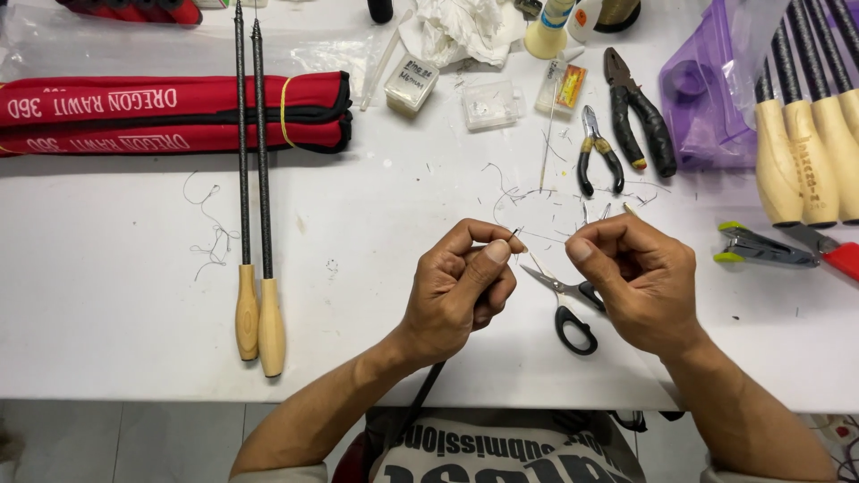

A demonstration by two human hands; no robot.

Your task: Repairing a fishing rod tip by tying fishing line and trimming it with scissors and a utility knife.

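My left hand (pixel 458 288) pinches the tip of a thin black rod (pixel 428 386) that runs down toward my lap. A small metal ring sits at the rod's tip (pixel 516 233), between thumb and forefinger. My right hand (pixel 637 279) is closed on a fine thread (pixel 546 238) that stretches from the rod tip toward its fingers. Black-handled scissors (pixel 565 304) lie on the white table (pixel 358 295) between and just below the two hands.
Two black rods with wooden handles (pixel 258 313) lie at left beside red fabric cases (pixel 170 112). Small pliers (pixel 598 150), larger black pliers (pixel 637 112), little plastic boxes (pixel 490 105), several cork-handled rods (pixel 805 152) and a clamp tool (pixel 761 248) lie at the back and right. Thread scraps are scattered about.
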